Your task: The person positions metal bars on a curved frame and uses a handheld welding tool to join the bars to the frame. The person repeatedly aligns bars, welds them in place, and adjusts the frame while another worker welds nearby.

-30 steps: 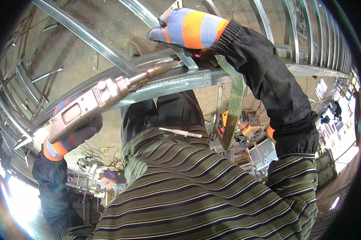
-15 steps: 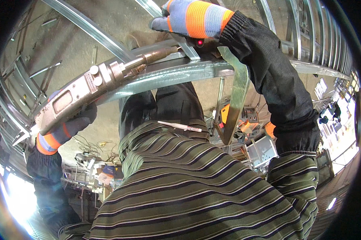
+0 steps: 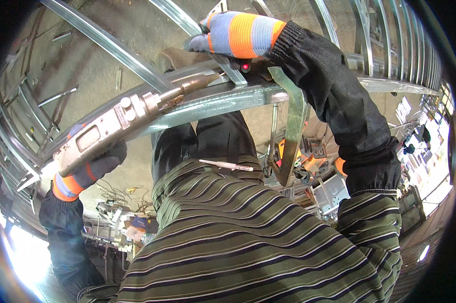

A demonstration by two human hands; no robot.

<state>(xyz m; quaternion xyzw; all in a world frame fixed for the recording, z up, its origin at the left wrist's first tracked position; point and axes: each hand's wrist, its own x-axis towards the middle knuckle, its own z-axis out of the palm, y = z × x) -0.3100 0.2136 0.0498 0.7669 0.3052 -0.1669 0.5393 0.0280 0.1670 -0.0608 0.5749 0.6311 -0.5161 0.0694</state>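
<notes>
My left hand (image 3: 104, 159), in a grey and orange knitted glove, is wrapped round the body of a metal welding gun (image 3: 104, 126). Its tapered nozzle points right, over a long shiny metal rail (image 3: 207, 103), close to where a metal crossbar (image 3: 233, 73) meets it. My right hand (image 3: 240, 35), gloved alike, is closed over that crossbar just beyond the rail; its fingertips are partly hidden. A red light spot glows below the hand. Close by the right forearm, a greenish flat metal strip (image 3: 293, 126) hangs down from the rail beside a thin rod (image 3: 272, 129).
Another metal crossbar (image 3: 111, 45) runs to the rail on the left. Several parallel bars stand at the right. A white pen (image 3: 228, 165) lies against my waist. Cables (image 3: 119, 189) and tools sit on the floor behind the rail's near side; a grey box (image 3: 331, 192) stands at the right.
The view has shifted slightly, so the rail sits a little lower and the right hand a little further left. Both hands keep their holds, and the nozzle stays near the joint.
</notes>
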